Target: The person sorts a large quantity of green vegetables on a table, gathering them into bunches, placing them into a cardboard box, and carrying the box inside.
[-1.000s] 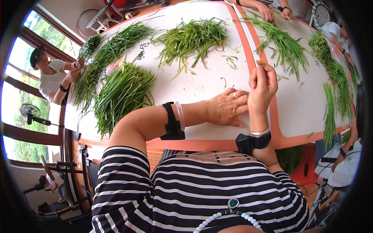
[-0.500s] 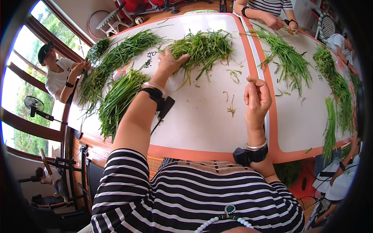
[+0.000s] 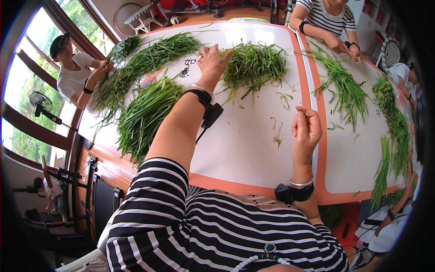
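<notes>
We stretch our left arm (image 3: 174, 133) far forward over the table (image 3: 240, 152), the elbow almost straight. Our left hand (image 3: 214, 62) shows its back, fingers spread wide and pointing away from us; we see nothing in its grasp. The pile of greens (image 3: 257, 65) lies immediately to its right, and we cannot tell whether the thumb touches the leaves.

We keep our right hand (image 3: 308, 129) nearer the body, the elbow bent and the forearm pointing forward. Its fingers curl loosely toward the thumb, leaving little gap; whether a scrap is pinched there, we cannot tell. A few loose scraps (image 3: 277, 138) lie just left of it, and another heap of long stems (image 3: 342, 93) spreads ahead and to its right. Closer to us than our left hand, and left of it, sits a thick bundle of leaves (image 3: 147, 113).
</notes>
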Motion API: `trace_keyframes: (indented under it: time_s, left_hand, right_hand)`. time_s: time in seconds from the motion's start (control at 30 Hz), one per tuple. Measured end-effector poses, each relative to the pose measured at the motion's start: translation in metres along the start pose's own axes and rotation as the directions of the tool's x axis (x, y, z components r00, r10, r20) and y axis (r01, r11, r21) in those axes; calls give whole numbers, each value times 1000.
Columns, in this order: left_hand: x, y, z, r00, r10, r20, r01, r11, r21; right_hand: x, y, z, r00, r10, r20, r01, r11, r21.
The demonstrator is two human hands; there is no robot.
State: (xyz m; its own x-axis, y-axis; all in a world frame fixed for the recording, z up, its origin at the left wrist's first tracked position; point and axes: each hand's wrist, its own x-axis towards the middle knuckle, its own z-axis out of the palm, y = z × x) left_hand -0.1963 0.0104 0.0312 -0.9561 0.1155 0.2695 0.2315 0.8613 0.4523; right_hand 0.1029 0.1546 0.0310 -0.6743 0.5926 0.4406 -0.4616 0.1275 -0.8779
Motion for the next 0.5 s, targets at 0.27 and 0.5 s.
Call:
trace_keyframes:
  time_s: [0.27, 0.5]
  left_hand:
    - [0, -19, 25, 983, 27, 181, -36, 998, 44]
    - [-69, 19, 16, 953, 269, 142, -248, 957, -147]
  right_hand:
    - [-1, -1, 3, 999, 39, 29, -38, 998, -45]
    - [0, 1, 2, 999, 5, 44, -3, 999, -41]
